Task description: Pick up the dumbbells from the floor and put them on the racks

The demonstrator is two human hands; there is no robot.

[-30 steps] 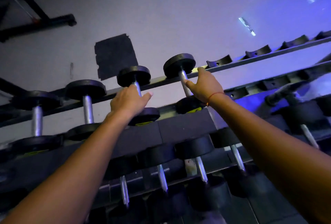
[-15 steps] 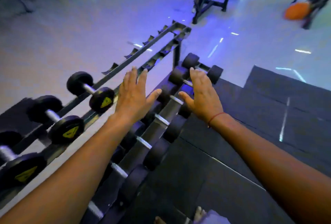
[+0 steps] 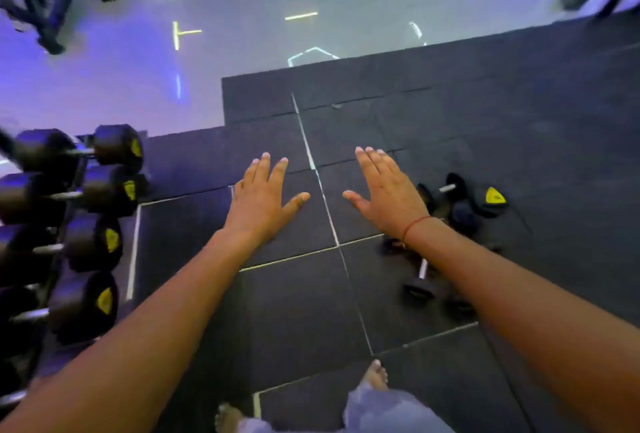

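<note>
On the black mat (image 3: 519,121), dumbbells (image 3: 420,275) lie variously angled beneath flat, empty hands (image 3: 263,200).

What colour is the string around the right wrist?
Red string, clearest in the head view.

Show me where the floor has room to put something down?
The dark mat is bare between the rack of dumbbells on the left and the loose dumbbells on the floor on the right, under both open hands. It is bare beyond the fingertips too. It is crowded under the right forearm.
</note>
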